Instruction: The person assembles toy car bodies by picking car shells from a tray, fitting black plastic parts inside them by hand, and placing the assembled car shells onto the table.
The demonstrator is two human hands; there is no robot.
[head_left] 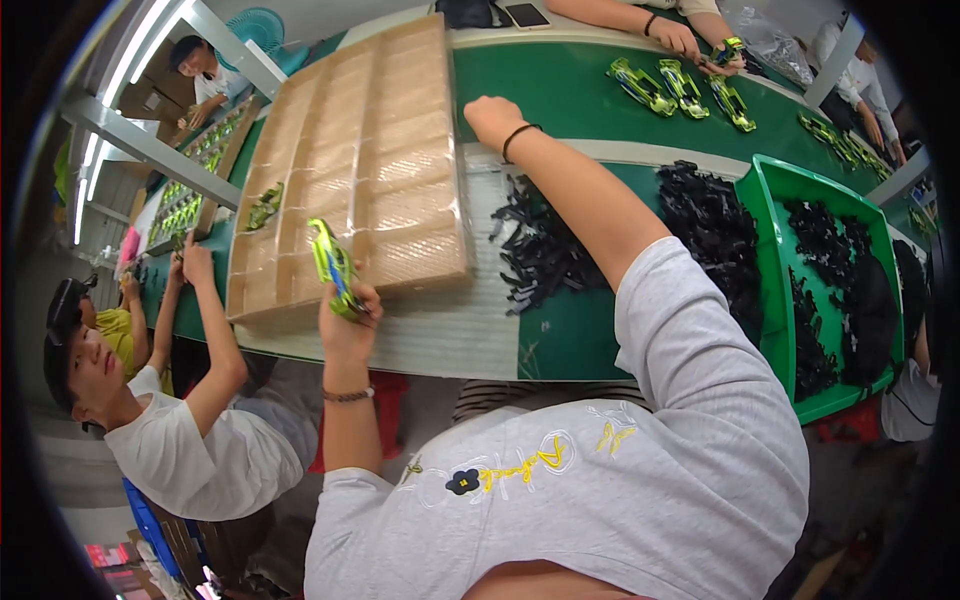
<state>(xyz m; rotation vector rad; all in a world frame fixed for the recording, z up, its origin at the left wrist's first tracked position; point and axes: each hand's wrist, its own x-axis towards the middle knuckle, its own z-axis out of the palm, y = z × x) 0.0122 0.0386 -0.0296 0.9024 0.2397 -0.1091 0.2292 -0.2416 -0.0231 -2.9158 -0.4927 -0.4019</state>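
My left hand [350, 322] grips a yellow-green and black plastic part shaped like a toy car body [335, 265], tilted upright over the near edge of a big tan compartment tray [345, 165]. The tray is lined with clear plastic. A similar part [264, 207] lies in one of its left compartments. My right arm stretches forward across the table, and my right hand [494, 122] is closed just beyond the tray's right edge, above the green surface. Whatever its fingers hold, if anything, is hidden.
Black plastic pieces [545, 245] are heaped right of the tray, with another heap [705, 230] beside a green bin [775, 260] holding more. Several yellow-green parts [685, 88] lie on the green belt [560, 90] near a co-worker's hands [690, 45]. Another person [190, 400] sits at left.
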